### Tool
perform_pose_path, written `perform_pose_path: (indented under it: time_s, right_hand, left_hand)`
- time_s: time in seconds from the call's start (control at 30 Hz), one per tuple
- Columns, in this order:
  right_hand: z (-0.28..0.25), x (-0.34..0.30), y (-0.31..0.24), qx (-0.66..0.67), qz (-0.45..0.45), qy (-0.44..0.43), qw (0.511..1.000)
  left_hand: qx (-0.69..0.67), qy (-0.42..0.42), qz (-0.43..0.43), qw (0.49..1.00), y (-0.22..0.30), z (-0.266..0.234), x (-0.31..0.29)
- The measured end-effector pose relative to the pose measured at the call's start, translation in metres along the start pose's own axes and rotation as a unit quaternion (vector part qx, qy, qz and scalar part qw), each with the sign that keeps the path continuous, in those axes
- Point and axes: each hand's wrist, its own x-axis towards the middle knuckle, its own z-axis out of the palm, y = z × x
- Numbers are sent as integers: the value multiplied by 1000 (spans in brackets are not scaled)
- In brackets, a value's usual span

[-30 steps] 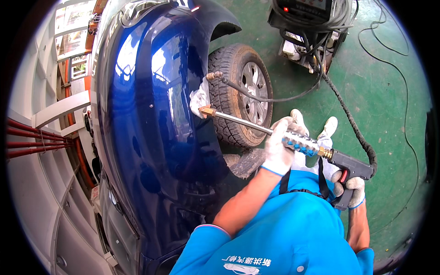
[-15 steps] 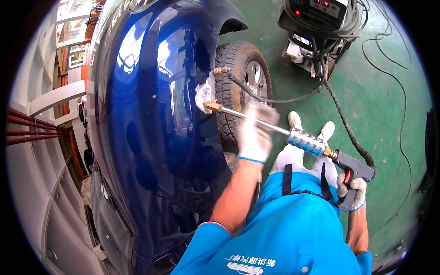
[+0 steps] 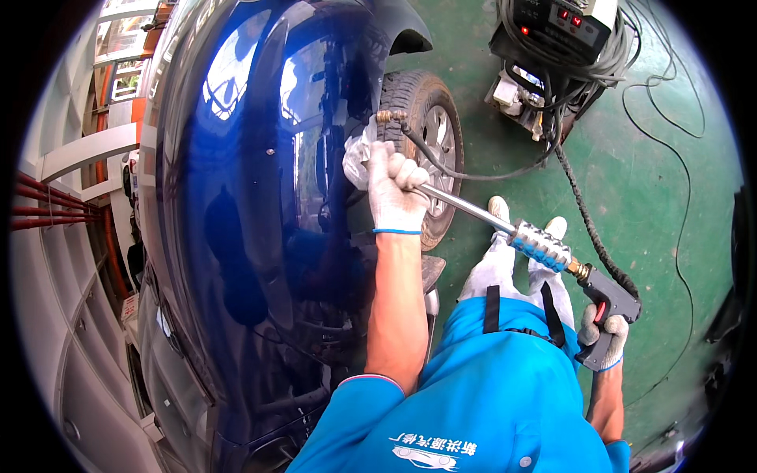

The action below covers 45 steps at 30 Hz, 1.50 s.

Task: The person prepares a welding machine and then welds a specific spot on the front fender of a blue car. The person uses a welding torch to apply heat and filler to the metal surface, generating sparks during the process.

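A slide-hammer dent puller stretches across in front of me, its steel rod point(image 3: 469, 208) angled toward the blue car panel point(image 3: 244, 181). My left hand point(image 3: 400, 193), in a white glove, is closed round the rod's front end beside the panel edge and hides the copper tip. Gloved as well, my right hand point(image 3: 605, 337) grips the black pistol handle point(image 3: 613, 298), which has a red trigger. A knobbed metal sliding weight point(image 3: 542, 246) sits on the rod near the handle. Crumpled whitish sheeting point(image 3: 357, 164) clings to the panel edge next to my left hand.
A brass-coloured clamp point(image 3: 390, 117) on a black cable sits by the tyre point(image 3: 400, 98). At the far right stands a wheeled machine point(image 3: 552, 35) with a lit red display and coiled cables. A thick braided cable point(image 3: 587, 201) runs to the handle; a thin cable point(image 3: 688, 189) trails over the green floor.
My left hand has slid forward along the rod to its front end, covering the copper tip that showed before. My right hand keeps its hold on the handle. The view has shifted slightly.
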Motion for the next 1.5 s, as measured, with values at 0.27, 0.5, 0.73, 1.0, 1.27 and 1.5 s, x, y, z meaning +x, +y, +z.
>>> perform_pose_path:
  time_s: [0.27,0.5,0.73,1.0,1.27,1.5]
  right_hand:
    - [0,4,1,-19,13,-37,999]
    - [2,5,1,-38,10,-44,998]
    - [-4,4,-4,15,38,-51,998]
    - [-10,9,-9,18,52,-91,994]
    - [0,7,-9,34,53,-77,995]
    - [-1,10,-10,30,73,-87,993]
  left_hand:
    - [140,191,116,965,-1,33,-11]
    - [137,170,116,969,4,25,-12]
    - [122,164,111,973,6,24,-13]
    - [147,109,115,976,-18,20,-43]
    - [183,119,-59,974,-144,25,-70]
    - [186,35,-108,976,-143,14,-84]
